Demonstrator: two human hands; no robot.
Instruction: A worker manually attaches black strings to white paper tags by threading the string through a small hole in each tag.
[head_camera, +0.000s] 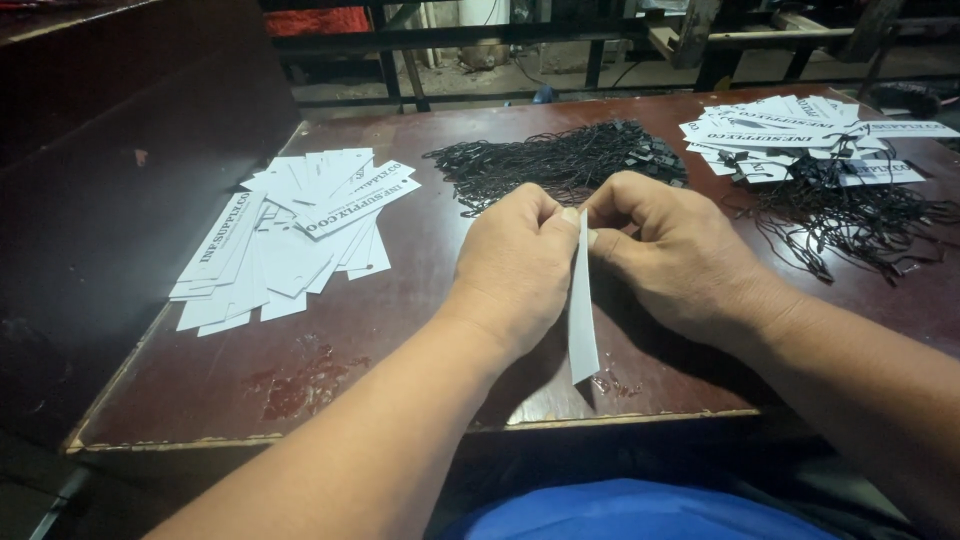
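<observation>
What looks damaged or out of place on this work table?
The table is worn: its dark red coating has flaked near the front edge, in patches left of the left hand. Loose black strings sprawl at the right.

Table (330, 340) bearing tags (290, 235), strings (560, 160).

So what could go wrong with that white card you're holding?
The white card is pinched only at its top end between the left hand and the right hand, so it might bend or slip. The loose pile of black strings just behind could tangle. The spread white cards near the table's left edge might slide off.
</observation>
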